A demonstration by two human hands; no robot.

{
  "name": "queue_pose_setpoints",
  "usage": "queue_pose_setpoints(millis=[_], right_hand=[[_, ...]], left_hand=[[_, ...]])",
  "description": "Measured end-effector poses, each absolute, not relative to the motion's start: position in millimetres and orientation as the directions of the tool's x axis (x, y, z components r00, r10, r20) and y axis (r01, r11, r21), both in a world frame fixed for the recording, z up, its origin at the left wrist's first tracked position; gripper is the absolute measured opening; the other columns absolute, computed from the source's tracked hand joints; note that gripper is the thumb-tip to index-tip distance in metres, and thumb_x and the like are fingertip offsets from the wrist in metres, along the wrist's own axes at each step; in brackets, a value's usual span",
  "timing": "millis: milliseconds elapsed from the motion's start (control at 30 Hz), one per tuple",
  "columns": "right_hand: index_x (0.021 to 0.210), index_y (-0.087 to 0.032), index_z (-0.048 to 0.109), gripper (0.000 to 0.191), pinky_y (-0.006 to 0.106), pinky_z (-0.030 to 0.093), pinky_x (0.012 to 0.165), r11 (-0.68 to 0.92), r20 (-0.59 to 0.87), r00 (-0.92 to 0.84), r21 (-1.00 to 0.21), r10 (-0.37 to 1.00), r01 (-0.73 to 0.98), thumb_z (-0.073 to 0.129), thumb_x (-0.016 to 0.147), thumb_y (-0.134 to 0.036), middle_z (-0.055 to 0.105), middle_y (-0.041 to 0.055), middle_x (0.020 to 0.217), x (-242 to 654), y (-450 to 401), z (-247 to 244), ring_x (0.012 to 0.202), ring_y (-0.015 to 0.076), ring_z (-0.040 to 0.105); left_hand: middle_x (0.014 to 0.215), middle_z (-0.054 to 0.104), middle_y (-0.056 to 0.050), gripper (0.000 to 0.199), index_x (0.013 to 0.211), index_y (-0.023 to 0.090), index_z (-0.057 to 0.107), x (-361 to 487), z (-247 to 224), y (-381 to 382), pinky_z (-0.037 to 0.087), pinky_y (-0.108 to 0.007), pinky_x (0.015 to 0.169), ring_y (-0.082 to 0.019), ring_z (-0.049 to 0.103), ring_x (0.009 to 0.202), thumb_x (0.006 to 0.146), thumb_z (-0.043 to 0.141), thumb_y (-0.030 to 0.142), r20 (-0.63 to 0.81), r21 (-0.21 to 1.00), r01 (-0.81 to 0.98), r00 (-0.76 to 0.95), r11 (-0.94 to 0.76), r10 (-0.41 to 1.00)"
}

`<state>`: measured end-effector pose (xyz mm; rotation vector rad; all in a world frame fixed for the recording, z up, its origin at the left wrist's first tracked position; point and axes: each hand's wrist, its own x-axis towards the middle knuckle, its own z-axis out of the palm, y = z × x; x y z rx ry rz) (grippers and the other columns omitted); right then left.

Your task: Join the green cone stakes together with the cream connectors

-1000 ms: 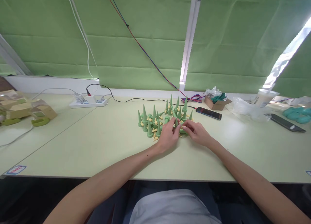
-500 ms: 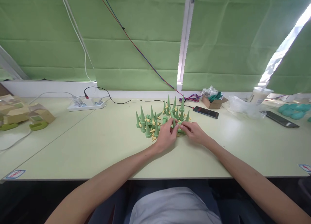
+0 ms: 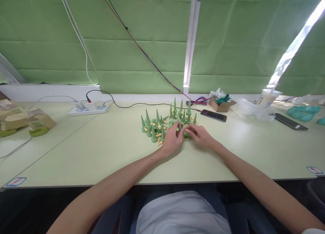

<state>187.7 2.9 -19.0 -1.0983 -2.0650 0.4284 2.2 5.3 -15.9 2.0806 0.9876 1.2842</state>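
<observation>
Many green cone-shaped pieces (image 3: 148, 120) stand in a cluster on the pale table, with small yellow pieces (image 3: 160, 142) scattered among them. At the cluster's front right, my left hand (image 3: 173, 138) is closed around a green cone (image 3: 180, 126), its fingers wrapped at the sides. My right hand (image 3: 199, 136) is right beside it, thumb and forefinger pinched by the same cone. What lies between those right fingertips is too small to make out. Some of the green pieces behind my hands are partly hidden.
Behind the cluster are a phone (image 3: 213, 115) with a cable and a small cardboard box (image 3: 222, 106). A power strip (image 3: 88, 110) and yellowish packages (image 3: 38, 120) lie left. To the right are a cup (image 3: 267, 97), plastic bag (image 3: 247, 109), dark device (image 3: 291, 121) and teal pieces (image 3: 303, 112).
The camera view has shifted slightly. My right hand's fingertips have moved a little closer in beside the cone. My left hand keeps its hold.
</observation>
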Motion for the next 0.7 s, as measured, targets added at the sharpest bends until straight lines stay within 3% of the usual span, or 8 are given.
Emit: queue_pose_setpoints(millis=[333, 700], right_hand=[[0.073, -0.022, 0.048, 0.034, 0.028, 0.03, 0.057, 0.588, 0.488, -0.338, -0.58, 0.805, 0.563, 0.044, 0.101, -0.041, 0.044, -0.0042, 0.058, 187.2, 4.4, -18.4, 0.054, 0.0126, 0.035], [0.069, -0.022, 0.042, 0.038, 0.028, 0.027, 0.057, 0.594, 0.486, -0.354, -0.543, 0.799, 0.594, 0.039, 0.102, -0.04, 0.036, -0.0047, 0.056, 187.0, 4.3, -18.1, 0.053, 0.0126, 0.032]], left_hand=[[0.091, 0.067, -0.004, 0.014, 0.091, 0.02, 0.052, 1.6, -14.9, 4.8, 0.041, -0.025, 0.056, -0.009, 0.048, 0.055, 0.098, 0.05, 0.032, 0.583, 0.678, 0.314, 0.321, -0.665, 0.746], [0.077, 0.061, -0.002, 0.015, 0.095, 0.019, 0.058, 1.8, -16.4, 5.4, 0.041, -0.026, 0.059, -0.012, 0.051, 0.06, 0.097, 0.051, 0.032, 0.632, 0.608, 0.357, 0.323, -0.709, 0.704]])
